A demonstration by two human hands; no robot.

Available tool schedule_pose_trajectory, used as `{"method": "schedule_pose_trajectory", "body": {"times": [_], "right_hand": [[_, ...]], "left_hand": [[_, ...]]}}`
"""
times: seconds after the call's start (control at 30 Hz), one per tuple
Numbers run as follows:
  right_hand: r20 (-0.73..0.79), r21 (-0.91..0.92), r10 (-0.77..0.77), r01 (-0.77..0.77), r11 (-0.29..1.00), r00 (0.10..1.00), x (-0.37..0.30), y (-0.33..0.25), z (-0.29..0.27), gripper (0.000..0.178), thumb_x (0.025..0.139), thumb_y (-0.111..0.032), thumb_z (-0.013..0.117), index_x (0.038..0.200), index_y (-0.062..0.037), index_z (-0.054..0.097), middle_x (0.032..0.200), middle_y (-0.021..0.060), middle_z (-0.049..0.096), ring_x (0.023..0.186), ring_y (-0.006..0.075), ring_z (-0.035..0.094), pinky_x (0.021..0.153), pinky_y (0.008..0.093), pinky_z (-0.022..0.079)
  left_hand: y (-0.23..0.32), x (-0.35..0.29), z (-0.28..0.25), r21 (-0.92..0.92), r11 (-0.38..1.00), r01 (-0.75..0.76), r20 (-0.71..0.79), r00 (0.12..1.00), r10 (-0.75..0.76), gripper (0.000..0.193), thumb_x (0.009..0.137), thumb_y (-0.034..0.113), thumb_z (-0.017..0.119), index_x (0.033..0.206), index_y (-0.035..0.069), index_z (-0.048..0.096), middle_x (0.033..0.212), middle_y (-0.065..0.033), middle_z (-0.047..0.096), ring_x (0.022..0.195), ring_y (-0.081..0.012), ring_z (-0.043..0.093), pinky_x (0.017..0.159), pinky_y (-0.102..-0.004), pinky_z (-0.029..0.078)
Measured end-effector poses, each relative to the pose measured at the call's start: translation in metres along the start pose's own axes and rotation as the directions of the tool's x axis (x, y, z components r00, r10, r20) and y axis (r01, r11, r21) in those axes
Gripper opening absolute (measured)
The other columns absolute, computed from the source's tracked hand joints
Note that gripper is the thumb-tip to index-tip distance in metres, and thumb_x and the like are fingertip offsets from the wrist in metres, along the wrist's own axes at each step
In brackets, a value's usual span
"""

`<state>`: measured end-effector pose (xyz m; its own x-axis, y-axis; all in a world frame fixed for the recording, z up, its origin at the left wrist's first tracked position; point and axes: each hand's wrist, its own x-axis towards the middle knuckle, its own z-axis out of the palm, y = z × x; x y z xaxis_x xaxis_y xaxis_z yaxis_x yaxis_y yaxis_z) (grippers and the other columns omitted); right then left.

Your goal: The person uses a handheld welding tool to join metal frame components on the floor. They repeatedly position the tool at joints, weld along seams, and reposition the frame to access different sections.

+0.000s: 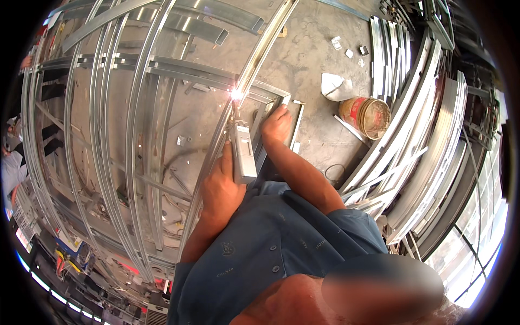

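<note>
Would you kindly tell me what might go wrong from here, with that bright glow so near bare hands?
1. Sparks or heat from the bright glow at the tip of the tool might burn the bare right hand, which is at the corner of the metal frame.
2. The bare left hand grips the tool; a slip could move its tip off the spot.
3. Small loose pieces on the floor could trip someone.
</note>
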<state>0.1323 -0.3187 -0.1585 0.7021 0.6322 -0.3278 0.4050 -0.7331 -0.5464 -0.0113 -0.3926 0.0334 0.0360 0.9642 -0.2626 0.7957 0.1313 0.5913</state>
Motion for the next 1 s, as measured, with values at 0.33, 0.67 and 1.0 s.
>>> {"method": "schedule_pose_trajectory", "body": {"times": [0.33,0.67,1.0], "right_hand": [[-0.003,0.001,-0.005,0.005,1.0,1.0,0.0,0.0,0.001,0.055,0.106,-0.04,0.032,0.105,0.007,0.061,0.108,0.0312,0.06,0.105,0.049,0.055,0.093,0.0535,0.043],[-0.009,0.001,-0.02,0.02,1.0,1.0,0.003,0.004,0.003,0.055,0.106,-0.04,0.032,0.105,0.0063,0.062,0.108,0.0318,0.061,0.102,0.0494,0.057,0.092,0.054,0.044],[0.003,0.001,0.002,-0.002,1.0,1.0,0.001,0.001,0.001,0.056,0.106,-0.042,0.032,0.108,0.0052,0.062,0.11,0.0308,0.061,0.106,0.049,0.056,0.094,0.0538,0.043]], "left_hand": [[-0.001,-0.003,-0.001,-0.011,0.999,0.045,0.017,0.999,-0.045,0.068,0.086,0.021,0.07,0.146,0.004,0.043,0.106,-0.0278,0.068,0.09,-0.0483,0.068,0.075,-0.0527,0.057],[-0.003,-0.005,-0.001,-0.02,0.999,0.042,0.014,0.999,-0.042,0.068,0.087,0.02,0.07,0.146,0.005,0.042,0.105,-0.028,0.068,0.09,-0.0488,0.067,0.075,-0.0531,0.056],[0.0,-0.022,-0.026,-0.213,0.977,-0.004,-0.03,1.0,-0.003,0.076,0.076,0.006,0.076,0.146,0.0,0.046,0.109,-0.026,0.069,0.095,-0.0417,0.071,0.08,-0.0442,0.058]]}}
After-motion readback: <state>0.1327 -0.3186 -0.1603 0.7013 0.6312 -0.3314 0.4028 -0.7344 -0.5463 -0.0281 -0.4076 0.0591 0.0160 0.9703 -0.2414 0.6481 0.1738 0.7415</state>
